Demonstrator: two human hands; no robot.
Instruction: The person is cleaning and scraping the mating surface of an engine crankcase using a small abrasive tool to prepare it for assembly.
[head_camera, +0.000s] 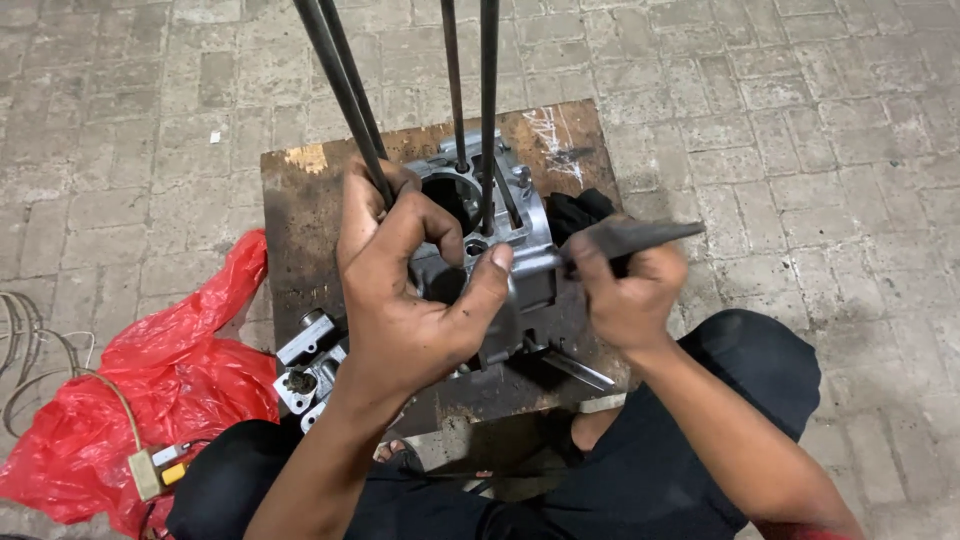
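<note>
1. The left hand (400, 300) is clamping the grey metal engine case (500, 270): thumb pressing on its near right face, fingers curling over the top edge beside one of the long rods (345, 85). That grip is closed on the case.
2. The right hand (625, 295) is closed in a fist round a dark flat tool (630, 237), whose tip is lying against the right side of the case. The tool is blurred, so its exact kind cannot be told.
3. The case is standing on a worn wooden board (300, 230), serving as the desk, in the middle of the scene on a brick floor (800, 120). Four thin rods are rising from the case toward the far edge of the view.
4. A smaller metal part (308, 365) is lying at the near left corner of the board, and a red plastic bag (170, 380) is lying on the floor to the left.
5. Judgement: the holding hand should be bearing straight down so the case is not rocking on the board.
6. Judgement: the tool should be staying flat against the mating face, with short controlled strokes, since a slip would be gouging soft metal or meeting the left thumb just beside the tip.
7. Judgement: the rods should be kept free of side load.
</note>
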